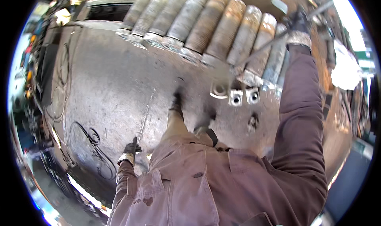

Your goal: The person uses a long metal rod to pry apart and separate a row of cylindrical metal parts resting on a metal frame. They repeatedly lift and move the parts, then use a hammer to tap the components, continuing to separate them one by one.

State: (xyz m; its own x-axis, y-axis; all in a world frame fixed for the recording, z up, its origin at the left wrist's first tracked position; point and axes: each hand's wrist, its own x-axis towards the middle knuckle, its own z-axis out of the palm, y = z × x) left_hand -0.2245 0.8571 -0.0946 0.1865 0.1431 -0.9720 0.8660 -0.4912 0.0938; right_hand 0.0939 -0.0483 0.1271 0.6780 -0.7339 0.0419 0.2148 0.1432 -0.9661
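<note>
Thin metal rod (146,111) lies along the concrete floor (107,79), its near end gripped by the gloved left hand (131,148). Gloved right hand (298,23), raised, is closed around a long bar (262,47) slanting down toward three white square blocks (235,96) beside the boots. Behind them lies a row of ribbed metal cylinders (206,23)

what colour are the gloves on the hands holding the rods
Dark, nearly black, with pale grey cuffs, on both left hand and right hand; seen in the head view.
</note>
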